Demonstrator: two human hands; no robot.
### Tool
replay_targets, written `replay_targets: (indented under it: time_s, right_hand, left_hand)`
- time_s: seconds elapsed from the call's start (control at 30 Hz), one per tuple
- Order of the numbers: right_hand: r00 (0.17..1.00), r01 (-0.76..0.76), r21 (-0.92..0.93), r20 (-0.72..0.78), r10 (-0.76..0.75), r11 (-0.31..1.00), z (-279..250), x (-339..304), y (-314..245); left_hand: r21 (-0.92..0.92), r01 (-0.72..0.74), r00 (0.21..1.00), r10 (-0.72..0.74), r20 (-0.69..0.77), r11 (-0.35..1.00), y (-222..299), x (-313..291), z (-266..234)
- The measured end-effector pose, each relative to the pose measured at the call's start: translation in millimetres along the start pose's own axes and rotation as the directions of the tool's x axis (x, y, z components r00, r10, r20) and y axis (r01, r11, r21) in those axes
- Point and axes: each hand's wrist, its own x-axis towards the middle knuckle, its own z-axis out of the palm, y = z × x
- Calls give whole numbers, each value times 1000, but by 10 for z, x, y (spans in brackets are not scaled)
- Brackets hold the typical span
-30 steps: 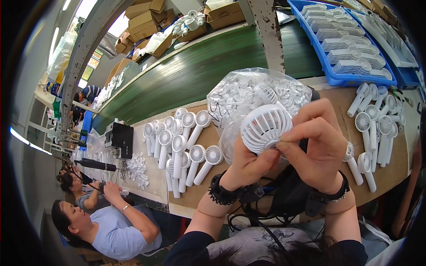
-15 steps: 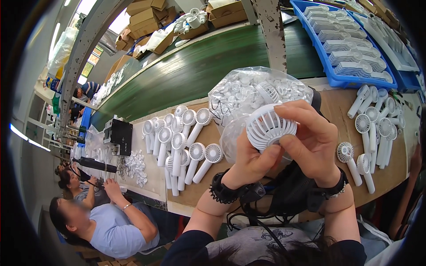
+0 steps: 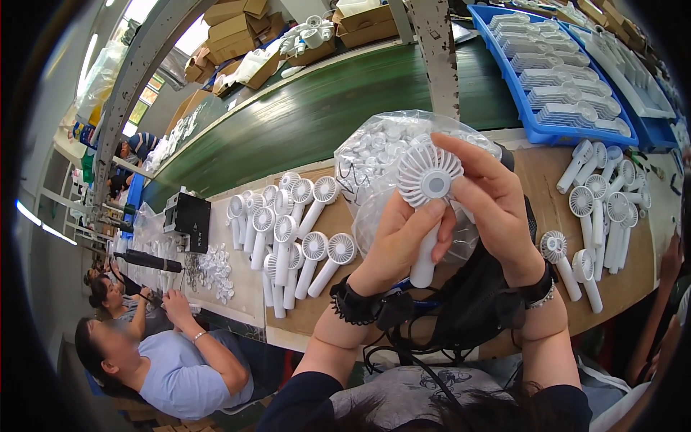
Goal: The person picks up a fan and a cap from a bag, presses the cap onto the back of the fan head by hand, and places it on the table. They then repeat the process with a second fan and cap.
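A white handheld fan (image 3: 425, 180) is upright in front of me, its round slotted grille and grey centre disc facing up. My left hand (image 3: 392, 245) is closed around the fan just below its head, with the handle hanging beneath the fingers. At the right rim of the grille, my right hand (image 3: 497, 209) grips with thumb and forefinger. Behind the fan lies a clear plastic bag (image 3: 371, 147) full of small white round parts. More white handheld fans (image 3: 314, 246) lie clustered to the left, and another group of fans (image 3: 581, 201) lies to the right.
A blue crate (image 3: 576, 135) of stacked white fan shells stands at the far right. Beyond the table runs a green conveyor belt (image 3: 309, 108), with a metal post (image 3: 440, 65) before it. A black box (image 3: 188, 222) and small loose parts (image 3: 216, 272) sit left, near a seated co-worker (image 3: 194, 374).
The fan has tilted in my hands, so its centre disc and handle now show. Both hands have shifted slightly, and my right fingers have moved to the grille's right rim.
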Motion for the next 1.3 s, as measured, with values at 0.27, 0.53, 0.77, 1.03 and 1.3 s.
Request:
replay_targets:
  time_s: [0.27, 0.53, 0.77, 1.03, 1.3]
  right_hand:
    - [994, 102, -209, 70, -89, 972, -24, -15, 37]
    - [984, 176, -171, 72, -166, 969, -51, -32, 211]
    - [991, 133, -103, 16, -132, 986, 3, 46, 172]
    - [988, 93, -93, 129, -81, 991, -69, 31, 63]
    - [992, 103, -191, 92, -87, 976, -35, 19, 109]
  left_hand:
    - [124, -122, 986, 135, -96, 985, -23, 38, 9]
    - [370, -277, 945, 321, -62, 887, -88, 45, -47]
    - [376, -246, 953, 294, -74, 893, -69, 82, -99]
    - [310, -246, 966, 260, -6, 919, 30, 32, -58]
    - [320, -213, 971, 237, -35, 923, -3, 54, -108]
